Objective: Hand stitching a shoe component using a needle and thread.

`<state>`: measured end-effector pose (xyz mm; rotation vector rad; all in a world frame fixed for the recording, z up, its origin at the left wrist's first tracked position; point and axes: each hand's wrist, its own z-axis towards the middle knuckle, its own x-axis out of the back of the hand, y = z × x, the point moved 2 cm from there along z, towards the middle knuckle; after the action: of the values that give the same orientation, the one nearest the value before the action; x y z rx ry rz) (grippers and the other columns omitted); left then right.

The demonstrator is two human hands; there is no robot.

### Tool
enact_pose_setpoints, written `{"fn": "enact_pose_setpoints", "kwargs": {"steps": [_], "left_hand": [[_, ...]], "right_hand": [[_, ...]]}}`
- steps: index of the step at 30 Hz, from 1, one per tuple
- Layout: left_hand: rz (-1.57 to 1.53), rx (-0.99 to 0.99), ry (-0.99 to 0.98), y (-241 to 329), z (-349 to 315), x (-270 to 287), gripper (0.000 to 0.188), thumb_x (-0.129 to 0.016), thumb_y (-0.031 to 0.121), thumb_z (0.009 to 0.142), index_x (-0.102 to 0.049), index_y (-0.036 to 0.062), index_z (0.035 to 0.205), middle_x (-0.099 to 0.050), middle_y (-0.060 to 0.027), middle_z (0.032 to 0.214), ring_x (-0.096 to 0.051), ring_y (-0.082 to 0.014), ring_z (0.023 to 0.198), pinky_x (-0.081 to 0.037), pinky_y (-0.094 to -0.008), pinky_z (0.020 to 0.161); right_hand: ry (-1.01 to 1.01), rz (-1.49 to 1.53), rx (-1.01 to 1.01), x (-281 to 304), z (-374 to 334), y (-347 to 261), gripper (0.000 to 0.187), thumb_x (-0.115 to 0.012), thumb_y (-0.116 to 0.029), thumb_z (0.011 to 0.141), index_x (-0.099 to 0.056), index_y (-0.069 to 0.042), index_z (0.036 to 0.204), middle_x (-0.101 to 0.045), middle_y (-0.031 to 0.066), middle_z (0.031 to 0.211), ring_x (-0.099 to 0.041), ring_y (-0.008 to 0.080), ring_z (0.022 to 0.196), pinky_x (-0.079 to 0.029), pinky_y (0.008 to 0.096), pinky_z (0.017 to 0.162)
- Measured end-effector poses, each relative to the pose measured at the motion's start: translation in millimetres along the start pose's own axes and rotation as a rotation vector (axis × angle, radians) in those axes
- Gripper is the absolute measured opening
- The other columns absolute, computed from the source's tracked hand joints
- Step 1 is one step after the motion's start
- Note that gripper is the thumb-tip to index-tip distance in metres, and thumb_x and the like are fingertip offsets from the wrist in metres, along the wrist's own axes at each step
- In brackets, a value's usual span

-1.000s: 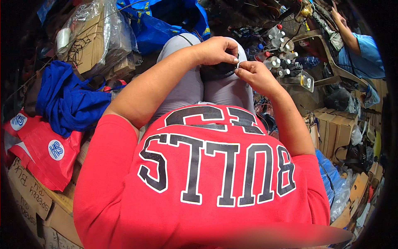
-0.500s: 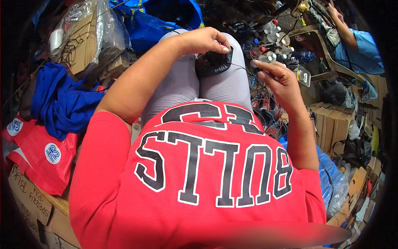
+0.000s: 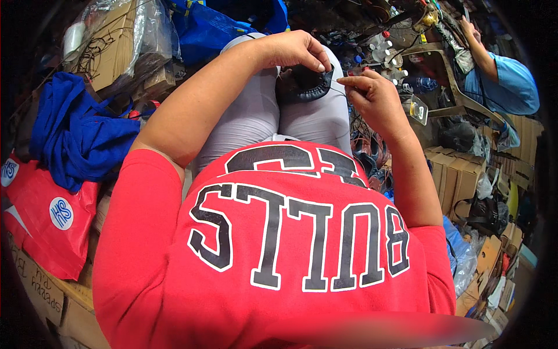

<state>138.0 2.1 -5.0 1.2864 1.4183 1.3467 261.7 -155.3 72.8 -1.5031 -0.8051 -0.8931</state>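
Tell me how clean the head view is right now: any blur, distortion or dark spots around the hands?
Head view: strong fisheye bending with a black rim at the corners; a smeared band crosses the red shirt near the bottom edge; the left hand, the right hand and the dark leather piece between them are evenly lit and fairly sharp; no glare there.

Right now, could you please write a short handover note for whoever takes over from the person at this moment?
Left hand: fingers curled down onto the dark leather piece, pinning it on the lap of the grey trousers.
Right hand: raised just right of the piece, thumb and forefinger pinched together; what they pinch is too small to tell.
Done: the piece sits on the knees, rim up.
Left: cannot tell from here how far the work on the piece has got.
Nearby: small white bottles ahead, a blue cloth at left.
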Motion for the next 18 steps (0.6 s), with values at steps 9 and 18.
{"fn": "enact_pose_setpoints", "kwargs": {"steps": [9, 18], "left_hand": [[-0.013, 0.069, 0.007, 5, -5, -2, 0.028, -0.069, 0.014, 0.072, -0.072, 0.009, 0.1, -0.069, -0.0037, 0.09, -0.057, -0.0107, 0.079, -0.04, -0.0226, 0.065], [-0.018, 0.134, -0.043, 1, 0, -5, 0.026, -0.068, 0.011, 0.075, -0.071, 0.0074, 0.101, -0.069, -0.0036, 0.088, -0.06, -0.0127, 0.079, -0.046, -0.0254, 0.071]], "right_hand": [[0.026, 0.022, -0.007, -10, -3, 1, 0.019, -0.063, -0.01, 0.079, -0.071, -0.009, 0.097, -0.058, 0.011, 0.074, -0.059, 0.0259, 0.066, -0.047, 0.0332, 0.062], [-0.007, -0.006, 0.045, -6, 3, 7, 0.021, -0.065, -0.008, 0.079, -0.071, -0.011, 0.098, -0.056, 0.0087, 0.075, -0.057, 0.0224, 0.067, -0.046, 0.031, 0.062]]}}
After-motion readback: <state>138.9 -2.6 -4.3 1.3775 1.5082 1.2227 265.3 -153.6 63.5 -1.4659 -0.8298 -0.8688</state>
